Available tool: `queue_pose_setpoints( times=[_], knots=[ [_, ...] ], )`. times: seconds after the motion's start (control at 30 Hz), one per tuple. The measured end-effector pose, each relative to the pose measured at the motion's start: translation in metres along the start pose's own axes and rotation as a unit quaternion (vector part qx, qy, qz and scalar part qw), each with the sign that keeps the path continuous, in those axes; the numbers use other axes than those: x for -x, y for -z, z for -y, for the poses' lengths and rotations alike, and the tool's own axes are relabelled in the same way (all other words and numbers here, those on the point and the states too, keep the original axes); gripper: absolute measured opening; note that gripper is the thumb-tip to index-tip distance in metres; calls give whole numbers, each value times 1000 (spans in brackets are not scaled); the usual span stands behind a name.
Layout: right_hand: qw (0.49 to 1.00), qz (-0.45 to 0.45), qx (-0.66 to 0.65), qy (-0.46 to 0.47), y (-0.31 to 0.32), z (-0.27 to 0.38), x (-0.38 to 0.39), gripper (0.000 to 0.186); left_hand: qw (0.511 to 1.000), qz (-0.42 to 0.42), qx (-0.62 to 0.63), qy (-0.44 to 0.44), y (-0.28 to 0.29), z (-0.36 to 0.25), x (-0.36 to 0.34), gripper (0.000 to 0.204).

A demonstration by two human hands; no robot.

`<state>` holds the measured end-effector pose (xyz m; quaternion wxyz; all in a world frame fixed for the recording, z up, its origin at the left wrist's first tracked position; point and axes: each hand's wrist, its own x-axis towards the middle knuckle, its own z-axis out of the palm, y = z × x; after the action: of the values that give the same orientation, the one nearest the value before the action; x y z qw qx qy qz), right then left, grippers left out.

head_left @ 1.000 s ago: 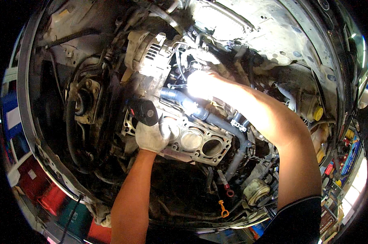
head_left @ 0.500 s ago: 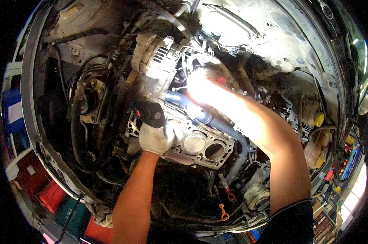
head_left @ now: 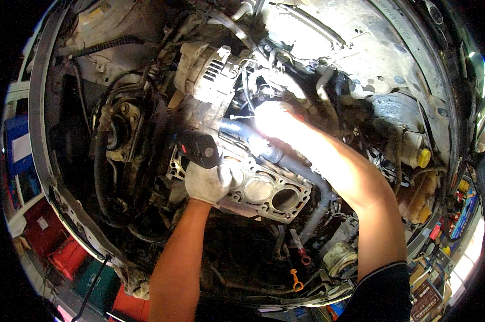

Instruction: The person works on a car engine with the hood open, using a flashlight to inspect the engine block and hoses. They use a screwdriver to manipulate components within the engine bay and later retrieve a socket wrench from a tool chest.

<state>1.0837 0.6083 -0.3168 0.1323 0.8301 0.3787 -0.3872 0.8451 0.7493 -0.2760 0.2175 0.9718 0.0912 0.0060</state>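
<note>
Now the gloved left hand [head_left: 207,182] is closed around a black tool [head_left: 199,149] over the flat metal engine block [head_left: 272,185], while the right hand [head_left: 274,116], too bright to tell if it's open or closed, is near a dark hose [head_left: 296,162].

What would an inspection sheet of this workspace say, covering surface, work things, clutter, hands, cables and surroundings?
Surface: grimy engine bay, strongly lit at the centre and top.
Work things: engine block with its top exposed; dark hose running beside it; alternator beyond.
Clutter: crumpled cloth at the bay's front edge.
Hands: gloved left hand grips a black device above the engine block, contact unclear; right hand reaches past the hose, its grip lost in glare.
Cables: black ribbed conduit at upper left; loose-looking wires at right.
Surroundings: red box at lower left; assorted supplies at right.
</note>
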Motion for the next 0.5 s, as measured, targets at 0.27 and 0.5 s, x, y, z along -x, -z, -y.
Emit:
queue_pose_setpoints(
  times=[0.27,0.5],
  knots=[
    [999,40,21,16,7,-1,13,22,1000,-8,6,23,-2,0,1,41],
    [991,-17,74,114,3,-6,21,16,999,-43,18,29,-3,0,1,35]
  ],
)
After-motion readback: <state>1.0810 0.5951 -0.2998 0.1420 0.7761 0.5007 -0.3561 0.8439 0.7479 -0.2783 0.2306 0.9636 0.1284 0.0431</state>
